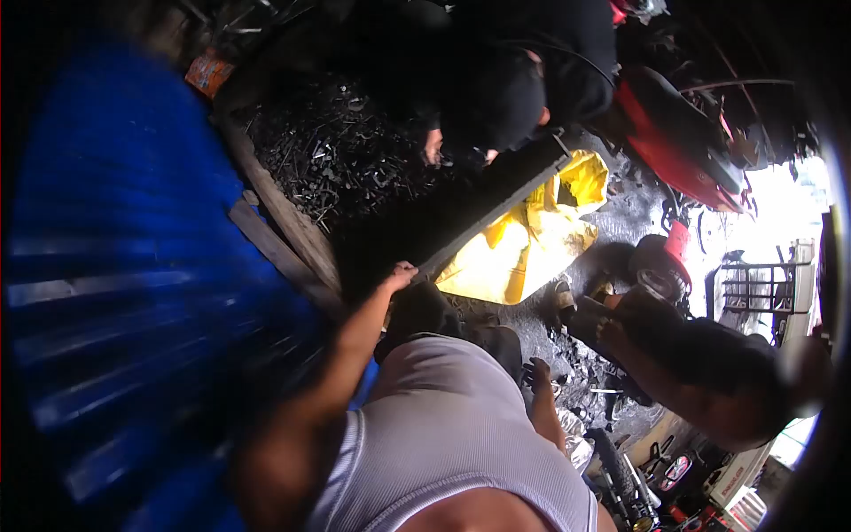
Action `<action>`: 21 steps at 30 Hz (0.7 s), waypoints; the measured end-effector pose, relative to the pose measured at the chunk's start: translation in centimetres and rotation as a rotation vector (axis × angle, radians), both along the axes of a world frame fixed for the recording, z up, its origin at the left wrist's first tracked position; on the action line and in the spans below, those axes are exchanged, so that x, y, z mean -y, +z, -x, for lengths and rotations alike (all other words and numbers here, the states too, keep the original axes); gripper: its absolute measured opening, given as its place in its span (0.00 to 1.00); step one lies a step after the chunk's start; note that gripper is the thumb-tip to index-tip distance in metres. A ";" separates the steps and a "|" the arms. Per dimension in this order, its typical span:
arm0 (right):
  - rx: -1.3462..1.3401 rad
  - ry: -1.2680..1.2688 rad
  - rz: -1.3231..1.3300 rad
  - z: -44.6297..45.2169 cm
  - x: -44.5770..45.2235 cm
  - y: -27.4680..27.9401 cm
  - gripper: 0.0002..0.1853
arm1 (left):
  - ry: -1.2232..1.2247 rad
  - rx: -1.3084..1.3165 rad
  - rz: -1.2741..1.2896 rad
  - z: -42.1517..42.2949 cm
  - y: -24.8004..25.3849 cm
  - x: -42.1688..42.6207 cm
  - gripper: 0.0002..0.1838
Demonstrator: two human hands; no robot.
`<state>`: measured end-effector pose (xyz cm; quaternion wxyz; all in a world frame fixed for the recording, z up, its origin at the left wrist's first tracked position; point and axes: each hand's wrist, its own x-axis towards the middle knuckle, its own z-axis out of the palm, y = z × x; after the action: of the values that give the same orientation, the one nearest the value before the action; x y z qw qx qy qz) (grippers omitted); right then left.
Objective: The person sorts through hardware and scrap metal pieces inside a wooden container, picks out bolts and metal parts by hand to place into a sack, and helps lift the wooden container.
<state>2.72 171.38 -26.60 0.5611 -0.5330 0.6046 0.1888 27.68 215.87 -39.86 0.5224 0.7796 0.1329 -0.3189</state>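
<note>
My left hand (403, 276) is stretched forward at the near corner of a large dark bin. Its fingers are curled in; whatever they may hold is too small to make out. Dark metal scraps and small parts (328, 155) lie in a heap inside the bin, beyond that hand. Low beside my right thigh hangs my right hand (537, 374), in shadow, its fingers apart and nothing seen in them. A yellow sack (510, 248) lies along the bin's right side, close to my left hand.
Blue corrugated sheeting (133, 266) stands on the left, with wooden planks (284, 253) along the bin. Across the bin a person in dark clothes (505, 89) bends over. Another person (691, 363) is at right, near a red motorcycle (669, 146). Scattered parts (589, 377) litter the floor.
</note>
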 end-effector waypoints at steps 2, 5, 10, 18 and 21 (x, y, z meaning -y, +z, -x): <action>0.078 0.344 0.084 -2.9 -1.2 0.2 0.18 | 0.025 -0.162 -0.043 1.3 -0.9 -1.8 0.20; 0.049 0.709 0.350 -5.2 -3.8 0.5 0.17 | -0.148 -0.035 -0.319 3.5 -1.2 -5.8 0.23; 0.012 0.419 -0.053 -7.3 -6.1 3.0 0.19 | -0.071 -0.137 -0.368 6.0 -1.1 -9.9 0.25; 0.058 0.534 0.004 -8.9 -3.6 0.6 0.19 | 0.063 -0.035 -0.221 5.2 -3.0 -12.2 0.21; 0.136 0.580 0.099 -9.6 -3.1 -0.8 0.18 | 0.051 -0.068 -0.107 5.2 -2.7 -12.1 0.20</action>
<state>12.32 174.44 -27.39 0.4962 -0.7215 0.3967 0.2754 22.52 227.97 -42.60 0.4829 0.7915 0.1873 -0.3244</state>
